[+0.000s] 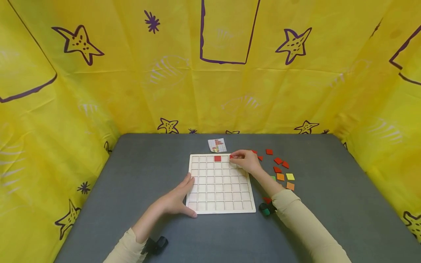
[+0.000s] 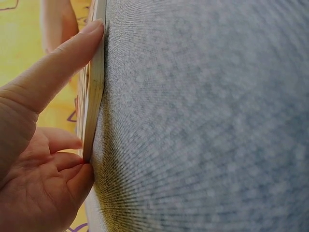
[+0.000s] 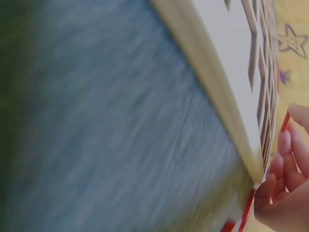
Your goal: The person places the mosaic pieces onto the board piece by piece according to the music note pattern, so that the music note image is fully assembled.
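Observation:
A white wooden grid board [image 1: 218,188] lies on the table, with one red square tile [image 1: 217,158] in a cell of its top row. My left hand [image 1: 179,197] holds the board's near left corner, thumb at the front edge and fingers along the left side. In the left wrist view, that hand's thumb [image 2: 63,60] presses the board's edge [image 2: 94,96]. Over the top row, right of the placed tile, my right hand [image 1: 246,160] pinches a small red tile [image 3: 286,121] between thumb and fingertips. The hand partly hides that tile's shape.
Right of the board lie several loose red tiles [image 1: 278,160], orange tiles [image 1: 280,177], a yellow tile [image 1: 290,176] and a partly covered green tile [image 1: 273,178]. A small pattern card [image 1: 217,145] lies behind the board. Yellow patterned cloth [image 1: 177,91] surrounds the grey table [image 1: 148,164].

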Motion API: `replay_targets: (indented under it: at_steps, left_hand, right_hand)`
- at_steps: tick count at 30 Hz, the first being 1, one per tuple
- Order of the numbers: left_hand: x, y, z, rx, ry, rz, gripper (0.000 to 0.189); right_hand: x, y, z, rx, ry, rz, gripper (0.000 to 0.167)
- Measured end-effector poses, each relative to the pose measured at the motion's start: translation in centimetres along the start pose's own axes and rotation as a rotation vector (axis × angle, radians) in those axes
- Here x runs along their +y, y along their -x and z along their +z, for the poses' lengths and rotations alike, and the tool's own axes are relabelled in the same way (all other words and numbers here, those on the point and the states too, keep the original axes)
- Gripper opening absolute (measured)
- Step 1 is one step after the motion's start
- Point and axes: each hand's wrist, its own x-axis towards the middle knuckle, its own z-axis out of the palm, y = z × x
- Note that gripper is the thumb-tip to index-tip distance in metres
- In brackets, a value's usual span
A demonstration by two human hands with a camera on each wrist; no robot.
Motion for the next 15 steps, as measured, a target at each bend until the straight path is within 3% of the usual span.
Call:
replay_targets:
  at_steps: [9,15]
  left_hand:
    - [-0.2,0.0,0.0,0.001,0.005,0.013,0.121]
    - [-0.1,0.0,0.0,0.002,0.005,0.004,0.121]
  right_hand:
    - [-1.4,-1.0,1.7,-0.032,0.123,-0.094,0.022]
    - [-1.7,-1.3,1.9,-0.05,0.139,-0.078,0.021]
